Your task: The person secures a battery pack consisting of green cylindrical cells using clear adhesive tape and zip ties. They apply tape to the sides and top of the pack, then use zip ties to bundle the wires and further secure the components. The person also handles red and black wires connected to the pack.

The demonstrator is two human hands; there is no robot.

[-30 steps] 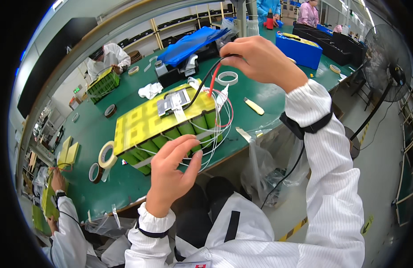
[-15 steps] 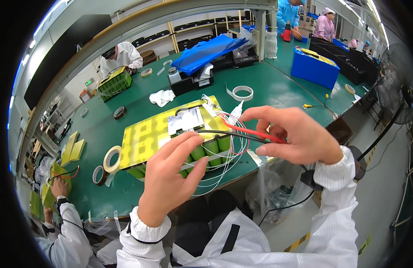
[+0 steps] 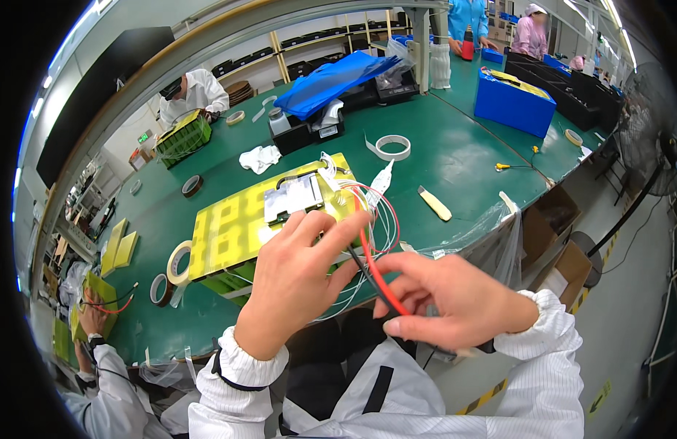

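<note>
A battery pack [image 3: 232, 227] with a yellow top and green cells lies on the green bench before me. A silver-faced circuit board [image 3: 293, 196] sits on it, and thin white wires [image 3: 392, 219] loop off its right end. Thick red and black cables [image 3: 381, 282] run from that end toward me. My right hand [image 3: 455, 300] is closed round their lower part, at the bench's front edge. My left hand [image 3: 294, 274] is over the pack's front edge, its index finger and thumb around the cables higher up. Its fingers partly hide the black cable's upper part.
A yellow-handled utility knife [image 3: 435, 203] and a tape roll [image 3: 392, 148] lie beyond my right hand. Other tape rolls [image 3: 179, 263] are left of the pack. A blue battery pack [image 3: 514, 102] stands at the far right. A co-worker's hand [image 3: 93, 314] works at the left.
My right hand has moved down and toward me, bending the cables from sideways to downward. My left hand has moved right, onto the cables. The knife has come into sight.
</note>
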